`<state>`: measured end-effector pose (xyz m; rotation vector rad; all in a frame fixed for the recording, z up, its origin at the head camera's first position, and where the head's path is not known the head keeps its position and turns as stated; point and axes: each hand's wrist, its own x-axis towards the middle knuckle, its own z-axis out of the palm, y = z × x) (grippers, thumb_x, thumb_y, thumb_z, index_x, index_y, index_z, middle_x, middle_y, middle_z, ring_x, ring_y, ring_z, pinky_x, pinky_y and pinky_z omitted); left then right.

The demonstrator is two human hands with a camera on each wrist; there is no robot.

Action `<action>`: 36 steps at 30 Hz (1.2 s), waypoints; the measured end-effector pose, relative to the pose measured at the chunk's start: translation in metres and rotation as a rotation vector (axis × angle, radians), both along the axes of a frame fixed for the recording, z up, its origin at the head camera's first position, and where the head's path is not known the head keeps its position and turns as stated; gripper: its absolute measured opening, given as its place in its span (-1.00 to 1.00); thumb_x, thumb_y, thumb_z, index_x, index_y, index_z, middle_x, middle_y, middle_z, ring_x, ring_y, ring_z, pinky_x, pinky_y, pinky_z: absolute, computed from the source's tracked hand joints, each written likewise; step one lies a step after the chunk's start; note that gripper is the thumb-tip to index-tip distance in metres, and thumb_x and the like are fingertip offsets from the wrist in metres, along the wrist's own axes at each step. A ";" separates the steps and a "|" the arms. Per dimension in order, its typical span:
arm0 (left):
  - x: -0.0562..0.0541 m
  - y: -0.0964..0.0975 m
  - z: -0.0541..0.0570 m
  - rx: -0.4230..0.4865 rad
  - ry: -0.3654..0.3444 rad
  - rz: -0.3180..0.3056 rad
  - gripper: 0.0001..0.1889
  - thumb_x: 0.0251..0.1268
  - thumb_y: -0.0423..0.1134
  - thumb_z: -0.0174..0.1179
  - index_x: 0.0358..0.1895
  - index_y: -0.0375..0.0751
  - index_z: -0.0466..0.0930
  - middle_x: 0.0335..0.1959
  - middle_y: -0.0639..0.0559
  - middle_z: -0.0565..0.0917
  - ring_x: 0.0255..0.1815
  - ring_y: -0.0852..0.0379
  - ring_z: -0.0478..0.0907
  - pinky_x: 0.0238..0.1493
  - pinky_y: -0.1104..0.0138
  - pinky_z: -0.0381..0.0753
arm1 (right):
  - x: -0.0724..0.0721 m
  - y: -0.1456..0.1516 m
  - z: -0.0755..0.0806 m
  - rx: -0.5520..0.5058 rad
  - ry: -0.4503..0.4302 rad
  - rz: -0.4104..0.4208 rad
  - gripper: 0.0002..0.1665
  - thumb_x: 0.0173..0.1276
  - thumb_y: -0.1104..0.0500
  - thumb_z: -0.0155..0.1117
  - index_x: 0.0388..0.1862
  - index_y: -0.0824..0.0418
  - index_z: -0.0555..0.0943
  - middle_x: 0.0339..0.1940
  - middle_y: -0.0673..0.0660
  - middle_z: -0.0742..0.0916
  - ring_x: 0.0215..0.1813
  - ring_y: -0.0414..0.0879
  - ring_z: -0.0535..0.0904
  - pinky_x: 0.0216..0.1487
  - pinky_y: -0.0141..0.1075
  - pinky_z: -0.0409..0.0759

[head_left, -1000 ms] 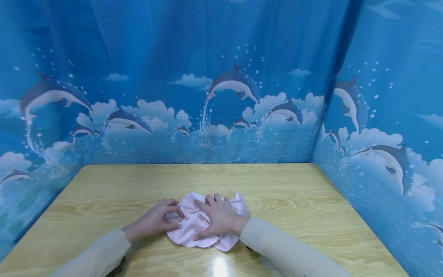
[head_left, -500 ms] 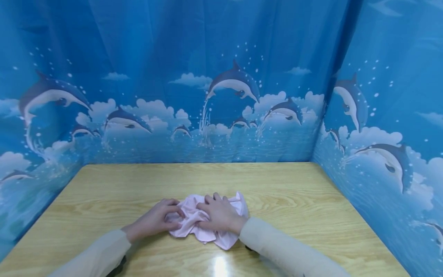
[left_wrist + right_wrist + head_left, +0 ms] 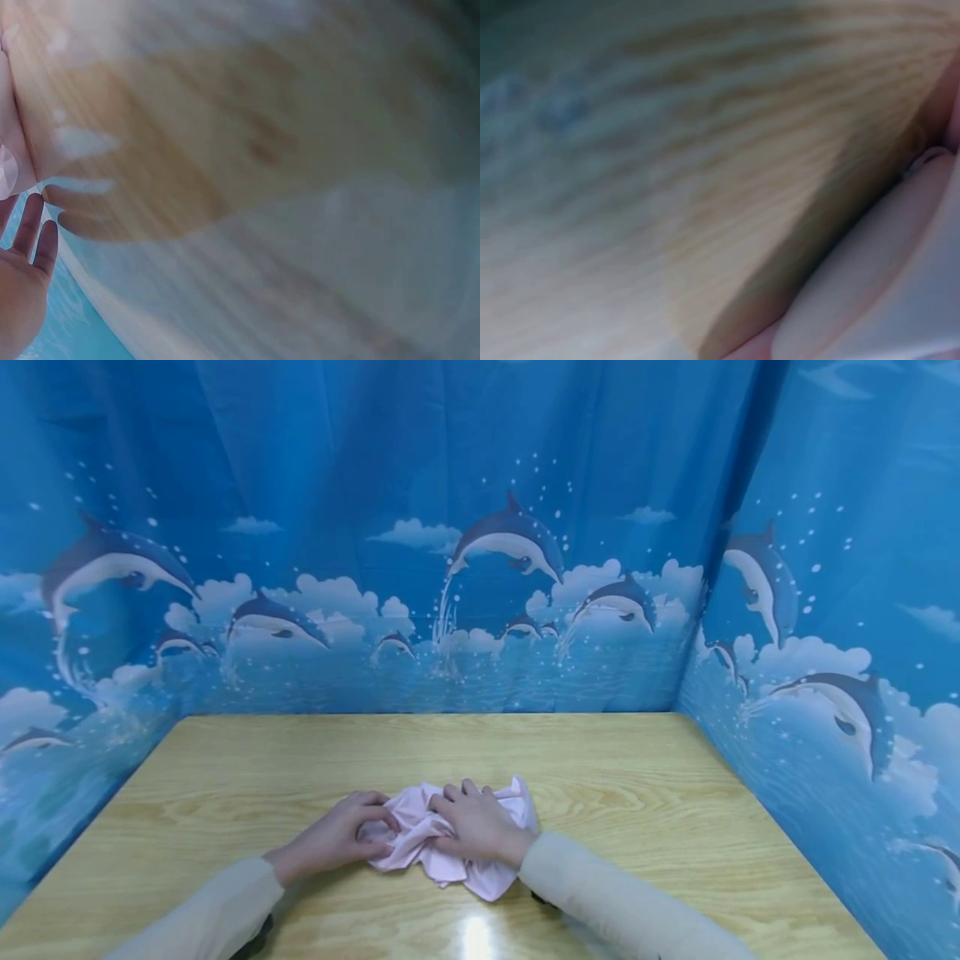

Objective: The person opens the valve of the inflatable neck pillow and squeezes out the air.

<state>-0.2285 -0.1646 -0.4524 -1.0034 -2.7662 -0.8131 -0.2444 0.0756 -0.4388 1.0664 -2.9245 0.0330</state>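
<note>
A crumpled pale pink cloth (image 3: 420, 856) lies bunched on the wooden table. My right hand (image 3: 480, 827) grips the cloth from above, with fingers curled into its folds. At the cloth's left end, my left hand (image 3: 348, 835) curves its thumb and fingers around a clear, see-through object (image 3: 375, 832), mostly hidden by the hand and the cloth; its kind cannot be told. In the left wrist view, part of my left hand (image 3: 22, 285) shows below the pink cloth (image 3: 15, 142). The right wrist view is blurred and shows little of the hand.
The wood-grain table (image 3: 637, 793) extends around both hands. Blue curtains (image 3: 337, 468) printed with dolphins stand along its back and sides. A bright light reflection lies on the tabletop near the front.
My right fingers have curled in and gathered the cloth, so its front left edge has drawn up into tighter folds. My left hand has stayed in place.
</note>
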 end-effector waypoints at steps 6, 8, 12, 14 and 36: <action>0.001 0.000 -0.001 0.020 0.015 0.003 -0.81 -0.05 0.01 0.33 -0.33 0.16 0.58 -0.01 -0.09 0.55 0.02 -0.10 0.45 0.04 -0.07 0.39 | 0.002 0.001 0.001 -0.083 -0.045 -0.034 -0.07 0.06 -0.50 0.02 0.30 -0.02 0.20 0.14 0.04 0.46 0.11 -0.05 0.39 0.05 -0.03 0.44; 0.001 0.000 -0.002 0.024 0.019 -0.001 -0.81 -0.05 0.02 0.32 -0.33 0.17 0.58 -0.01 -0.08 0.56 0.03 -0.10 0.45 0.04 -0.07 0.39 | 0.002 0.001 0.000 -0.098 -0.062 -0.029 0.02 0.04 -0.56 -0.05 0.39 -0.08 0.09 0.24 0.07 0.39 0.18 -0.02 0.36 0.09 0.02 0.41; 0.000 0.000 -0.003 0.026 0.020 -0.008 -0.80 -0.05 0.02 0.31 -0.32 0.18 0.58 -0.01 -0.02 0.56 0.03 -0.07 0.45 0.04 -0.05 0.39 | 0.001 0.002 0.000 -0.105 -0.076 -0.024 0.02 0.06 -0.61 -0.23 0.44 -0.23 -0.08 0.41 0.12 0.20 0.27 0.10 0.30 0.11 0.12 0.37; 0.000 0.000 -0.003 0.023 0.023 -0.009 -0.80 -0.04 0.03 0.31 -0.31 0.18 0.58 -0.01 0.00 0.56 0.02 -0.05 0.45 0.04 -0.04 0.39 | 0.000 0.001 0.000 -0.101 -0.078 -0.026 -0.04 0.09 -0.60 -0.30 0.43 -0.29 -0.12 0.45 0.12 0.14 0.27 0.13 0.31 0.10 0.14 0.37; 0.001 0.002 -0.001 0.024 0.021 -0.008 -0.80 -0.05 -0.07 0.34 -0.31 0.15 0.58 -0.05 0.00 0.58 -0.01 -0.03 0.46 0.01 -0.03 0.41 | -0.004 -0.008 0.002 -0.052 -0.115 -0.039 -0.28 0.30 -0.44 -0.39 0.41 -0.30 0.02 0.50 -0.17 0.00 0.30 0.39 0.23 0.13 0.29 0.24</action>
